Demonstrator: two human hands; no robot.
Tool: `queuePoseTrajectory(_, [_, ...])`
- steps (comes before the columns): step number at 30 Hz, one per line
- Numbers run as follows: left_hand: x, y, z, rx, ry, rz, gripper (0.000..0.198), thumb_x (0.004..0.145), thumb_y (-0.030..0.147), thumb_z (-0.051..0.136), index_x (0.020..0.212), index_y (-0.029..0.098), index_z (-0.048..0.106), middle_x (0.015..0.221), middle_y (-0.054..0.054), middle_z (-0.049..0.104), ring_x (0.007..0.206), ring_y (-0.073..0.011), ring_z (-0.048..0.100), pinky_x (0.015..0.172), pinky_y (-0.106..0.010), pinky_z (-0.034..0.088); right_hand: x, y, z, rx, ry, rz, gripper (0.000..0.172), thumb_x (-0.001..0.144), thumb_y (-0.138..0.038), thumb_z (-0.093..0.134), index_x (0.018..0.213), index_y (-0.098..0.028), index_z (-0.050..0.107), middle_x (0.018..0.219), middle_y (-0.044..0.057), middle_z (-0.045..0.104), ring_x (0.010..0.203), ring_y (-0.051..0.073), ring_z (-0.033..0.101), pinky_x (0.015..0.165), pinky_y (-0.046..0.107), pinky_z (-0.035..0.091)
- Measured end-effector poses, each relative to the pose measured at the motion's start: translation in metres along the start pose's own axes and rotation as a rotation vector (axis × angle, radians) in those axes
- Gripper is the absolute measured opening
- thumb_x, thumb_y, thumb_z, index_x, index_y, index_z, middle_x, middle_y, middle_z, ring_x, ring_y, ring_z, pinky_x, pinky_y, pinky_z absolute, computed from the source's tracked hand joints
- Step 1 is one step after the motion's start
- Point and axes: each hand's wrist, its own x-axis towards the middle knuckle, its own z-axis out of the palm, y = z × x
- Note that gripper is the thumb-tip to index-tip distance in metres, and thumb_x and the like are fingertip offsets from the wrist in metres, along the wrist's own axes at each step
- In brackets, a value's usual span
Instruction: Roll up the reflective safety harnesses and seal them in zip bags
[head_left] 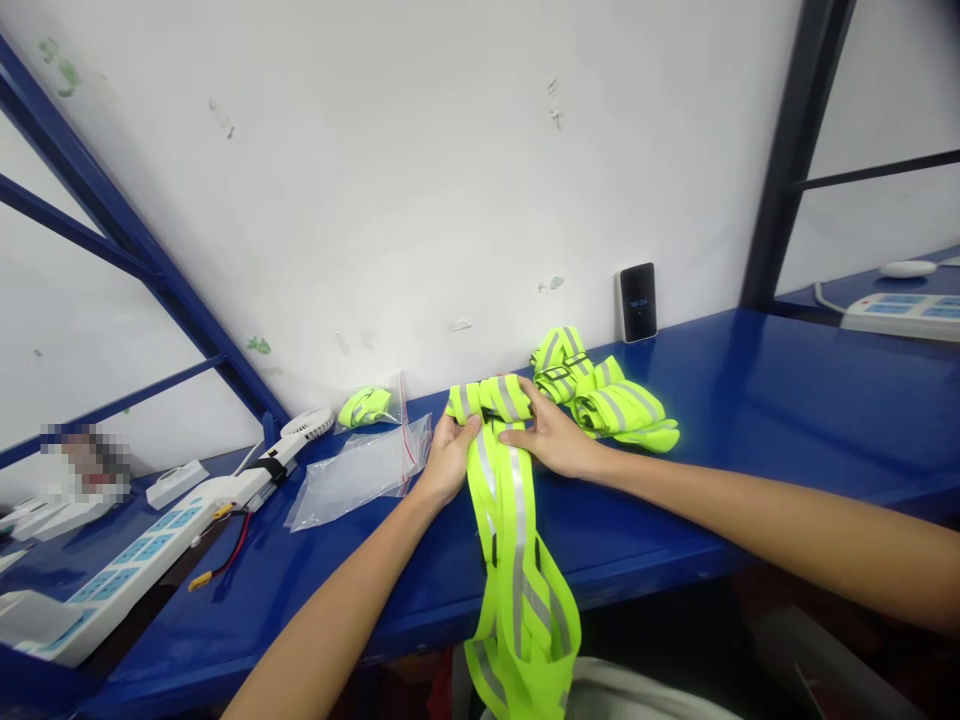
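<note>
Both my hands grip a neon-yellow reflective strap (519, 510) with silver stripes, near the table's front edge. My left hand (450, 455) pinches the left side of its gathered top, thumb in front. On the right side, my right hand (551, 432) holds the same bundle, with the thumb pointing inward. A black buckle (491, 414) shows between the thumbs. Long loops of the strap hang over the edge toward my lap. Beyond my right hand lies a pile of similar reflective straps (619, 400), folded and with dark buckles.
Clear zip bags (360, 470) lie left of my hands, one holding a folded yellow strap (365, 407). Farther left are a white power strip (142, 545), a small fan (307, 422) and a red-black cable (236, 545). A small display device (637, 303) leans on the wall.
</note>
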Motion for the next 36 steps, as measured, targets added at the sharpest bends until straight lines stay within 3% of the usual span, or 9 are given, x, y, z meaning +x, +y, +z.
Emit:
queuePoseTrajectory(4, [0.001,0.0,0.001,-0.01,0.025,-0.008,0.046,0.074,0.038,0.074,0.109,0.019,0.051,0.091,-0.003,0.068,0.079,-0.0194,0.067,0.071,-0.031,0.054,0.0,-0.001,0.002,-0.03,0.029,0.036,0.08,0.074,-0.021,0.071,0.141,-0.029,0.029,0.115,0.005,0.061,0.078,0.016,0.064,0.066,0.029,0.055])
queuePoseTrajectory(7, [0.005,-0.001,-0.004,0.053,-0.01,0.046,0.044,0.076,0.037,0.072,0.11,0.022,0.048,0.09,-0.001,0.067,0.074,-0.0165,0.066,0.067,-0.029,0.053,-0.001,-0.003,0.004,0.015,0.011,0.116,0.072,0.075,-0.025,0.07,0.138,-0.033,0.035,0.096,0.0,0.064,0.049,0.009,0.051,0.044,0.024,0.045])
queuePoseTrajectory(12, [0.012,-0.004,-0.016,0.191,-0.013,0.16,0.031,0.08,0.034,0.067,0.102,0.022,0.048,0.084,0.002,0.059,0.071,-0.0126,0.058,0.066,-0.024,0.048,-0.001,-0.013,0.006,0.369,-0.044,0.282,0.034,0.08,-0.035,0.065,0.112,-0.029,0.054,0.082,-0.002,0.059,0.064,0.013,0.056,0.05,0.022,0.042])
queuePoseTrajectory(15, [0.014,-0.005,-0.018,0.272,-0.025,0.204,0.026,0.082,0.032,0.063,0.102,0.022,0.049,0.084,0.002,0.055,0.072,-0.012,0.054,0.066,-0.024,0.046,0.0,-0.017,0.004,0.474,-0.016,0.382,0.031,0.087,-0.048,0.053,0.107,-0.026,0.056,0.083,0.001,0.06,0.064,0.015,0.056,0.051,0.024,0.043])
queuePoseTrajectory(20, [0.008,0.002,-0.012,0.289,-0.035,0.178,0.024,0.079,0.024,0.062,0.1,0.022,0.05,0.085,0.001,0.053,0.07,-0.0112,0.05,0.064,-0.022,0.043,0.003,-0.016,0.001,0.374,0.054,0.324,0.023,0.079,-0.03,0.064,0.101,-0.023,0.062,0.086,0.001,0.06,0.071,0.015,0.057,0.052,0.022,0.043])
queuePoseTrajectory(27, [-0.008,0.02,0.003,-0.038,-0.148,-0.003,0.056,0.067,0.019,0.069,0.114,0.029,0.041,0.09,0.003,0.054,0.072,-0.0124,0.056,0.063,-0.023,0.047,0.003,-0.017,0.001,0.29,0.069,0.243,0.041,0.067,-0.015,0.068,0.108,-0.02,0.062,0.076,-0.002,0.058,0.061,0.009,0.053,0.05,0.02,0.04])
queuePoseTrajectory(32, [-0.003,0.016,0.004,-0.079,0.002,-0.049,0.08,0.072,0.029,0.074,0.137,0.034,0.026,0.104,-0.001,0.064,0.087,-0.0183,0.066,0.079,-0.034,0.052,0.003,-0.013,-0.005,0.115,0.178,0.18,0.089,0.063,-0.013,0.073,0.142,-0.031,0.036,0.094,0.0,0.062,0.058,0.01,0.054,0.051,0.024,0.046])
queuePoseTrajectory(34, [-0.001,0.015,0.003,-0.087,0.044,-0.059,0.076,0.068,0.027,0.078,0.133,0.027,0.038,0.106,-0.004,0.067,0.091,-0.0206,0.067,0.083,-0.036,0.052,0.004,-0.009,-0.007,0.124,0.188,0.22,0.099,0.063,-0.015,0.077,0.147,-0.027,0.026,0.099,0.003,0.065,0.07,0.015,0.062,0.062,0.028,0.052])
queuePoseTrajectory(36, [0.0,0.016,0.001,-0.085,0.034,-0.074,0.055,0.067,0.028,0.079,0.116,0.016,0.055,0.102,-0.009,0.069,0.092,-0.0233,0.067,0.084,-0.037,0.052,0.004,-0.005,-0.008,0.169,0.144,0.255,0.092,0.066,-0.019,0.077,0.146,-0.021,0.03,0.096,0.005,0.069,0.082,0.019,0.065,0.074,0.033,0.055])
